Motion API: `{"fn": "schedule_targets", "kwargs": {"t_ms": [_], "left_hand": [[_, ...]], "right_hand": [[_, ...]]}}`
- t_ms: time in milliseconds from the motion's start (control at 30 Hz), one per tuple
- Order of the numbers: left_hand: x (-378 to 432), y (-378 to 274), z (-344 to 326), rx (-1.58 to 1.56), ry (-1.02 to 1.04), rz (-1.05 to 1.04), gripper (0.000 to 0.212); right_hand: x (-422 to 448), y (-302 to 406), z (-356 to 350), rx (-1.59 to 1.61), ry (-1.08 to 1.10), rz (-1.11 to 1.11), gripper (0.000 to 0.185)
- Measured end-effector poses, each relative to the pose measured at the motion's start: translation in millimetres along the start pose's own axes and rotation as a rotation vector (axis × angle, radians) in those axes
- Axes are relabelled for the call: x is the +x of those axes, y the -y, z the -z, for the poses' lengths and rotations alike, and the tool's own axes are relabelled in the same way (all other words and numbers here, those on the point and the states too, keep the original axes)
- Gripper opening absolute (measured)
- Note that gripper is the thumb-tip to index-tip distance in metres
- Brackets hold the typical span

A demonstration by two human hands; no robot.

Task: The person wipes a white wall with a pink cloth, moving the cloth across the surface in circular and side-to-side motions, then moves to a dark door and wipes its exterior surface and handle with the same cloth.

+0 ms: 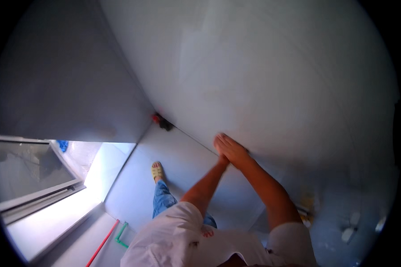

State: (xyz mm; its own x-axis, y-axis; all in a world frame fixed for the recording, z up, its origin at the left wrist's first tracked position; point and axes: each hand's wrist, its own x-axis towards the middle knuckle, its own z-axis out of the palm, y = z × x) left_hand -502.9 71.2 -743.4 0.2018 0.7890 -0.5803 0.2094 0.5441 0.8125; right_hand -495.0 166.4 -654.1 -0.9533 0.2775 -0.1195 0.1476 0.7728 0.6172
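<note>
Both hands meet in front of me, close to a large grey-white wall panel (240, 93). My right hand (234, 153) lies over my left hand (222, 157), its fingers long and close together. Most of the left hand is hidden beneath it, and blur softens both. A small dark edge (247, 151) shows beside the right hand; I cannot tell whether it is a held thing or shadow. Whether either hand grips something is not visible.
A dark and red object (162, 121) sits in the floor corner. Left, a window with a sliding glass pane (33, 167) opens beside a ledge. Red pipe (103, 242) and green pipe (120, 233) run below it. My yellow sandal (157, 170) is on the grey floor (183, 157). Blurred items (351, 227) lie right.
</note>
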Motion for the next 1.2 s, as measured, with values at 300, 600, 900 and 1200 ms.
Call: {"fn": "schedule_targets", "kwargs": {"t_ms": [300,600,900,1200], "left_hand": [[-121.0,-38.0,68.6,-0.015,0.174,-0.19,0.044],[-457.5,-278.6,298.6,0.332,-0.637,-1.024,0.025],[-664.7,-367.2,307.7,0.331,-0.369,-1.928,0.028],[-657.8,-360.6,340.6,0.515,-0.591,-1.934,0.032]], "right_hand": [[-99.7,-52.6,168.0,1.206,0.415,-0.562,0.034],[14.8,-76.6,285.3,2.369,-0.5,-0.869,0.039],[235.6,-150.1,388.2,1.934,-1.381,-0.661,0.049],[359.5,-193.3,415.5,1.385,-1.294,-0.568,0.047]]}}
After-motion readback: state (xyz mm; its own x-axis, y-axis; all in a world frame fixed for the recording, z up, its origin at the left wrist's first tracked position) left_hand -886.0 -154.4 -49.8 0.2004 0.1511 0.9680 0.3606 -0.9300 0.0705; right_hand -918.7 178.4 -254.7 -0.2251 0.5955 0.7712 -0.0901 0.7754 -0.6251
